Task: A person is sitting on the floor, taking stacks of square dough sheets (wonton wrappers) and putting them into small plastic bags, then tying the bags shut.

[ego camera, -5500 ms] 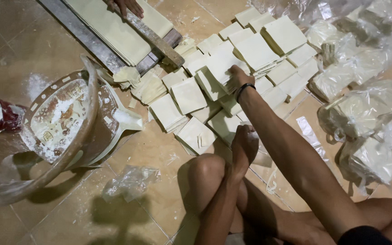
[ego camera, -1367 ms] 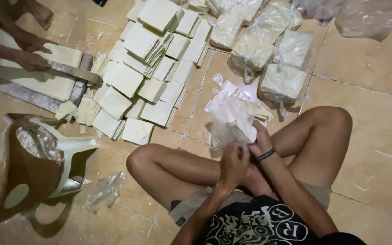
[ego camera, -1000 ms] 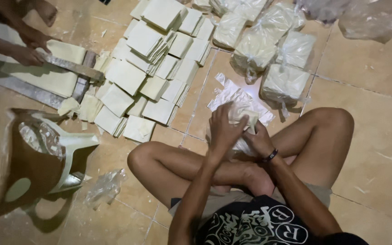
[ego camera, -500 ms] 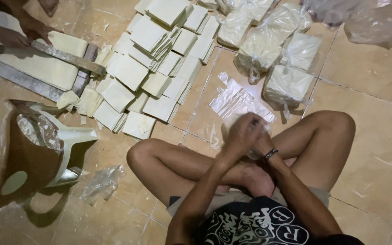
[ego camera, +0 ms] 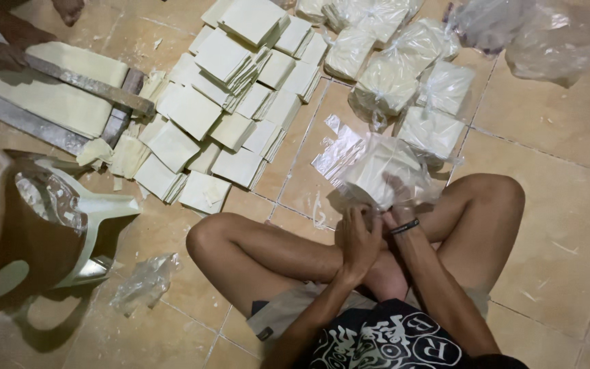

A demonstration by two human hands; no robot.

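While the left hand (ego camera: pixel 358 239) pinched the neck of the clear bag (ego camera: pixel 384 174) of pale squares, the right hand (ego camera: pixel 399 198) gripped its side, just beside the filled bags (ego camera: pixel 404 82).

A home food-making floor: tiled floor (ego camera: pixel 568 225), stacked dough sheets (ego camera: pixel 233 82), bagged packs (ego camera: pixel 404 75).

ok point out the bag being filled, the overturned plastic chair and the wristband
clear plastic bag (ego camera: pixel 384 171), head view, on its front face over the pale squares inside
overturned plastic chair (ego camera: pixel 97 208), head view, on its pale rim
wristband (ego camera: pixel 404 226), head view, on the dark band
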